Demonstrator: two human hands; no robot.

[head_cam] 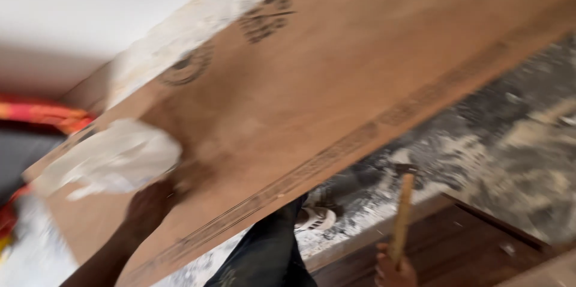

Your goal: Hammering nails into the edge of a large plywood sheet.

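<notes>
Plywood sheet, large and reddish-brown, lies tilted across most of the view from lower left to upper right, with dark round stamps near its upper edge and a printed band along its lower edge. White powdery residue covers its upper left margin. Beneath and to the right, a dusty grey floor shows pale streaks of debris, and a dark wooden panel sits at the lower right. Below the sheet's lower edge, the person's leg in dark denim is visible, with a pale shoe on the floor beside it. A red and orange cloth lies at the far left. The left hand reaches up from the lower left, forearm extended, and rests on the sheet's surface just below a crumpled white rag; motion blur prevents telling whether the fingers are spread or gripping the rag. The right hand, at the bottom edge, has its fingers wrapped around the wooden handle of a hammer, which stands nearly upright with its dark head at the top, clear of the sheet.
</notes>
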